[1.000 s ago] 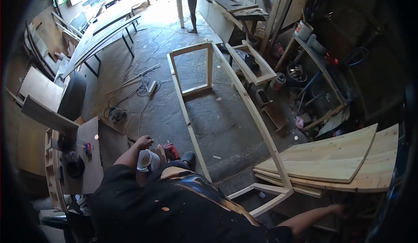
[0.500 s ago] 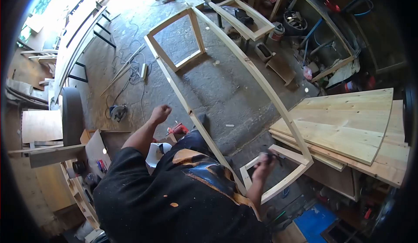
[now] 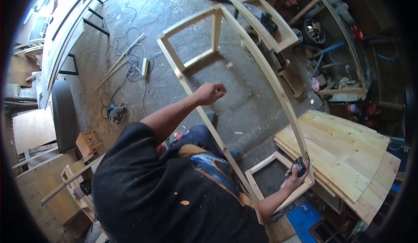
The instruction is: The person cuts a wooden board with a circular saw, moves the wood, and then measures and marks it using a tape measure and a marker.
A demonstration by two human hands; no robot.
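A long wooden frame [image 3: 282, 95] of pale bars stands over the floor, with a rectangular end at the far side and another near me. My right hand [image 3: 292, 182] is closed around a compact black tape measure [image 3: 298, 166], held against the long right bar near its near corner. My left hand [image 3: 210, 94] is in the air above the middle of the frame, just inside the left bar. Its fingers are curled, and whatever they may hold is hidden.
Wide pale wooden panels [image 3: 335, 151] lie stacked at the right. A smaller wooden frame [image 3: 287, 38] stands at the far right. On the floor to the left are a circular saw [image 3: 116, 113], cables and thin wooden strips [image 3: 124, 62]. A long table [image 3: 69, 29] runs along the left.
My left hand has swung right, from outside the left bar to over the frame. My right hand has moved right with the tape measure to the right bar. The view has shifted slightly.
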